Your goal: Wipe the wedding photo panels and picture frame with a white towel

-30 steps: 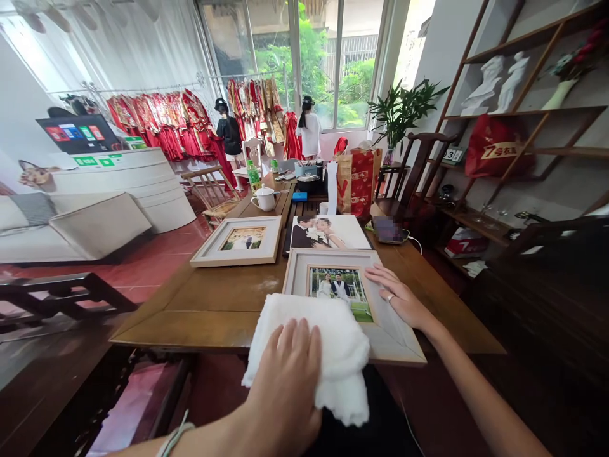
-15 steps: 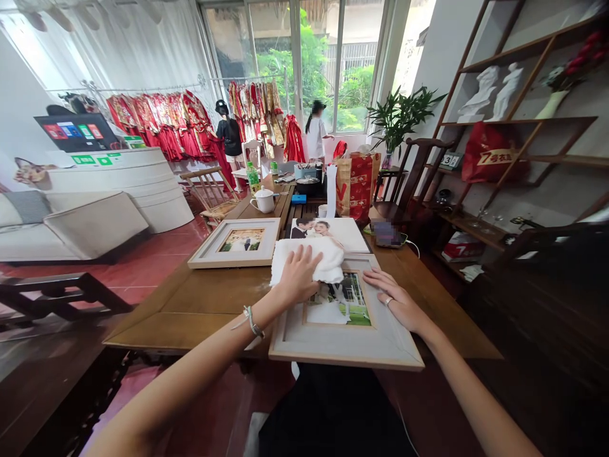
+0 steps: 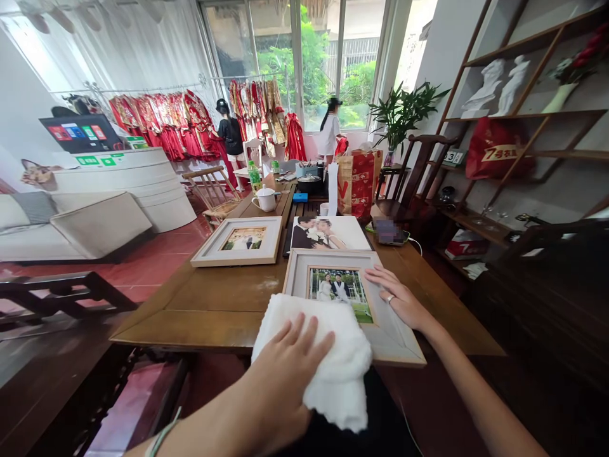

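A white cloth lies over the lower left part of a pale picture frame and hangs past its near edge. On top of the cloth rests my left hand, fingers spread. My right hand, with a ring on one finger, lies flat with fingers apart on the frame's right border. The photo inside shows two people; its lower left is hidden by the cloth. A second framed picture lies to the left, and a larger couple photo lies just behind.
The wooden table also bears a lidded white cup, a green bottle, a paper bag and a phone. Two people stand near red garments. A chair is at the right.
My left hand and the cloth have moved down toward me, from the frame's upper left to its near edge, uncovering the photo's couple. My right hand has barely moved.
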Tool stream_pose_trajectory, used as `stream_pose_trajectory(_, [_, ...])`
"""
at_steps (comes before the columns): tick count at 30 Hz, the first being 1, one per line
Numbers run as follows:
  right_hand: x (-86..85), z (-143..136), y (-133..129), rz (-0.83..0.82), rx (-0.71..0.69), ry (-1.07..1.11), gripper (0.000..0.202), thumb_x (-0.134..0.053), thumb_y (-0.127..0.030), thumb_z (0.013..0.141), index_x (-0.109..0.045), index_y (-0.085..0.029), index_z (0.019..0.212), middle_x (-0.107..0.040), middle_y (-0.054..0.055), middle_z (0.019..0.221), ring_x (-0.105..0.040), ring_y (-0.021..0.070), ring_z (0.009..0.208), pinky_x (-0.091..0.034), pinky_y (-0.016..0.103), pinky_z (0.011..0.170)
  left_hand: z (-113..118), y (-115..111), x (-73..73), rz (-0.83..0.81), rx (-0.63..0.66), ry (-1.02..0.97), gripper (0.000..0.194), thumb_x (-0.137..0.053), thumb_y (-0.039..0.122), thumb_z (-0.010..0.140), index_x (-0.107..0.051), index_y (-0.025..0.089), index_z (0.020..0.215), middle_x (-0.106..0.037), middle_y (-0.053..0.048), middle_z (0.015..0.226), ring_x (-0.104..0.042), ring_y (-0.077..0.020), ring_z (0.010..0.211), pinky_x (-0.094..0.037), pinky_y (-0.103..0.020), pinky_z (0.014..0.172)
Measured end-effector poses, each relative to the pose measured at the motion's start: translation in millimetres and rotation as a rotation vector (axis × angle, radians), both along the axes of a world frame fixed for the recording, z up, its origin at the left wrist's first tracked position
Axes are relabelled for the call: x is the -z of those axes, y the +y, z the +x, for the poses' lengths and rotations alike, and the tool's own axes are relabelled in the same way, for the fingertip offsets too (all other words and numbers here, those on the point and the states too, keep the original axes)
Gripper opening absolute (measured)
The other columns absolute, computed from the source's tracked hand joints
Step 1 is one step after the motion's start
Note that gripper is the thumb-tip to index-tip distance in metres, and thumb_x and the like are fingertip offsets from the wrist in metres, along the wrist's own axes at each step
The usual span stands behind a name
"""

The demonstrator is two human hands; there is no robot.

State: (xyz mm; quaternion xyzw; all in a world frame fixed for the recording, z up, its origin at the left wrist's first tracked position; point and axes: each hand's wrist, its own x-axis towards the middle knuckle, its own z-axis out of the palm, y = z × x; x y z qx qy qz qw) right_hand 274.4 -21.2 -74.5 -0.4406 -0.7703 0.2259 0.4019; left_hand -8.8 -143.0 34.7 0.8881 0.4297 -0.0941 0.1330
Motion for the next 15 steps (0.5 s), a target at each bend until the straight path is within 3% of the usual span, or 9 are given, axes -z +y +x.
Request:
stream_pose_trajectory(3, [-1.2,0,-1,-0.005,0.005,0.000,0.043,-0.043,-0.016,0.078,-0.061,-0.028,0.115,-0.053,0.004,0.130,-0.033,0.0243,0.131,-0.023,0.053,0.109,5,6,13.4,0.079,-0.028,-0.015,0.093,-0.052,0.016,0.059,-0.014,0.019,0.143,-0.010,-0.010,0.150,-0.003,-0.0307,0.136,-0.012,-0.048,0.109])
stream_pose_trajectory(6, [-3.7,-1,-2,-0.016,0.007,-0.004,0.043,-0.044,-0.017,0.078,-0.060,-0.029,0.116,-0.053,0.003,0.131,-0.032,0.0248,0.131,-0.023,0.054,0.109,11,44,23.5,0.224,-0.081,-0.023,0.087,-0.052,0.016,0.062,-0.017,0.016,0.142,-0.012,-0.013,0.149,-0.005,-0.0303,0.136,-0.011,-0.046,0.109])
stream_pose_trajectory(11, [-4.8,0,-2,-0.018,0.003,-0.001,0.043,-0.044,-0.019,0.079,-0.058,-0.030,0.118,-0.051,0.002,0.132,-0.031,0.0256,0.132,-0.023,0.055,0.108,27,121,27.1,0.409,-0.163,-0.027,0.076,-0.051,0.016,0.072,-0.018,0.016,0.141,-0.015,-0.016,0.148,-0.007,-0.0307,0.136,-0.013,-0.046,0.107])
stream_pose_trajectory(13, [-4.3,0,-2,-0.021,0.003,-0.004,0.043,-0.043,-0.019,0.080,-0.058,-0.030,0.119,-0.050,0.002,0.133,-0.031,0.0256,0.132,-0.023,0.055,0.108,35,136,27.6,0.431,-0.149,-0.013,0.076,-0.053,0.018,0.073,-0.019,0.017,0.141,-0.016,-0.017,0.148,-0.007,-0.0327,0.135,-0.013,-0.048,0.106])
stream_pose_trajectory(15, [-4.0,0,-2,-0.027,0.009,-0.012,0.043,-0.044,-0.019,0.080,-0.057,-0.030,0.119,-0.049,0.002,0.134,-0.031,0.0254,0.132,-0.023,0.054,0.108,42,137,26.7,0.423,-0.141,0.018,0.075,-0.055,0.021,0.074,-0.021,0.016,0.140,-0.019,-0.019,0.146,-0.010,-0.0361,0.134,-0.014,-0.052,0.105])
